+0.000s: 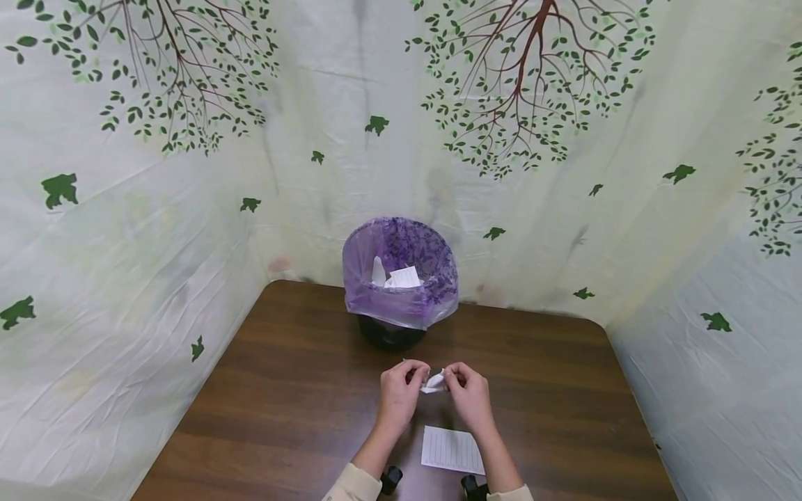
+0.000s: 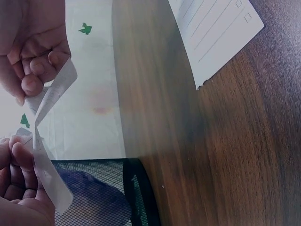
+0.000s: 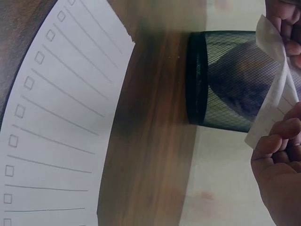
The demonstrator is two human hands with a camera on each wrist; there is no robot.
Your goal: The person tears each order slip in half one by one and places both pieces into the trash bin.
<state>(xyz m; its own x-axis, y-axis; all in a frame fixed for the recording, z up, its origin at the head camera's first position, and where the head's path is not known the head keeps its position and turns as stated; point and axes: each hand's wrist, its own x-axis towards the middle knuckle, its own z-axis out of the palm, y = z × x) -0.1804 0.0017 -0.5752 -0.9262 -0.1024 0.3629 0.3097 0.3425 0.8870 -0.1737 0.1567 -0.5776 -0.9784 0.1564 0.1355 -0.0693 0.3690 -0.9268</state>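
Note:
Between both hands a twisted piece of paper (image 1: 434, 382) is stretched, above the table just in front of the bin. My left hand (image 1: 399, 393) pinches one end with thumb and fingers, and my right hand (image 1: 468, 395) pinches the other. In the left wrist view the paper (image 2: 52, 181) narrows to a twist midway and flares at both sides. Faint printed lines show on the paper (image 3: 270, 115) in the right wrist view. Below the hands lies a lined checklist sheet (image 1: 451, 449), with a row of small boxes and a rough torn edge.
A black mesh bin (image 1: 391, 335) with a purple liner (image 1: 401, 313) stands at the table's back edge. Inside it are white paper pieces (image 1: 404, 277). The brown wooden table (image 1: 263, 410) is enclosed by a leaf-patterned curtain (image 1: 351, 83).

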